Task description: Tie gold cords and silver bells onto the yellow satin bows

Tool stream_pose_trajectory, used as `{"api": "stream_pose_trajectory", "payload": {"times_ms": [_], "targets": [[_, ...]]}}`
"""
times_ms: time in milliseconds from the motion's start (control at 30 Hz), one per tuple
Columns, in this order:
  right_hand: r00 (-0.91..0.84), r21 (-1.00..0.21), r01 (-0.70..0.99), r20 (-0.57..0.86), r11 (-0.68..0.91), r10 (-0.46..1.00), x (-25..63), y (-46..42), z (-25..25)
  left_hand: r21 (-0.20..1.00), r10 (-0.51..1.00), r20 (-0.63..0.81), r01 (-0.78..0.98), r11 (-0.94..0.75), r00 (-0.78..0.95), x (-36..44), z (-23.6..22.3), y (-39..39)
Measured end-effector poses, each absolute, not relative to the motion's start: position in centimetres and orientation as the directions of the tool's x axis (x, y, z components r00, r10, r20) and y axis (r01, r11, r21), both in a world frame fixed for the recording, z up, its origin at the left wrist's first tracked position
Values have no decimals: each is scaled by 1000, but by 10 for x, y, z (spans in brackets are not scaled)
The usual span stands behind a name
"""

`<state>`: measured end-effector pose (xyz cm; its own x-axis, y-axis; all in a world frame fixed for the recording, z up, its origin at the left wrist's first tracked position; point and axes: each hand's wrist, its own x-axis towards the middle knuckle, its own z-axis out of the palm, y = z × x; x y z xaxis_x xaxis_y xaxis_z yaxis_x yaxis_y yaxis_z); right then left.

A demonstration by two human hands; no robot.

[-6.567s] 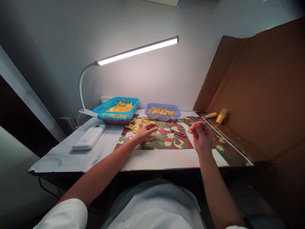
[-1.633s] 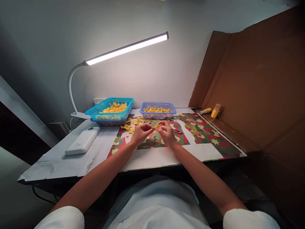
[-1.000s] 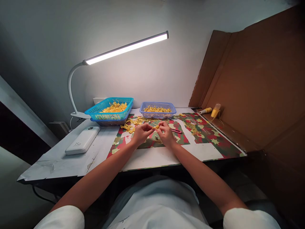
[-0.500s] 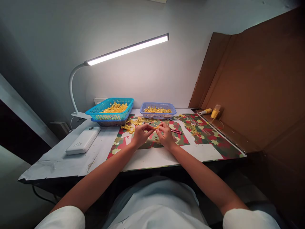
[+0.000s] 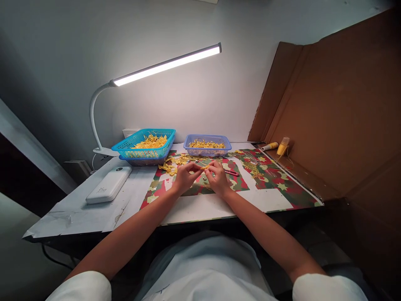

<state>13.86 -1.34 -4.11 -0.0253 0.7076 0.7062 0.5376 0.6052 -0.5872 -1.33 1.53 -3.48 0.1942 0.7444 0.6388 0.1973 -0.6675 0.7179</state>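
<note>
My left hand (image 5: 186, 177) and my right hand (image 5: 218, 179) meet over the middle of the table, fingertips pinched together. Between them is a small yellow ribbon piece (image 5: 205, 167), mostly covered by the fingers. Thin yellow cord hangs below it, beside a small shiny metal bead or bell (image 5: 204, 179). Loose yellow ribbon pieces (image 5: 169, 169) lie just beyond my left hand. A pink-handled tool (image 5: 232, 172), its far end hidden, rests beside my right hand.
A turquoise basket (image 5: 125, 146) of yellow pieces sits stacked at the back left; a purple basket (image 5: 207, 152) holds more gold strands. Gold cord (image 5: 254, 170) lies right. A white power bank (image 5: 109, 186), a lit lamp (image 5: 169, 65) and a cardboard wall (image 5: 338, 104) surround the workspace.
Almost nothing differs. Both hands keep the same pinch on the yellow ribbon piece; the whole view has shifted very slightly.
</note>
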Motion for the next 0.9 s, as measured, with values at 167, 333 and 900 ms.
{"api": "stream_pose_trajectory", "payload": {"times_ms": [167, 333, 900], "targets": [[-24, -592, 507, 717, 627, 697, 138, -15, -39, 762, 777, 603, 157, -628, 180, -14, -38, 20], [-12, -610, 491, 709, 622, 705, 138, -16, -38, 777, 785, 598, 126, -617, 159, -15, -42, 24], [-8, -607, 495, 712, 621, 702, 138, -14, -41, 714, 745, 644, 211, -667, 175, -14, -38, 19]]}}
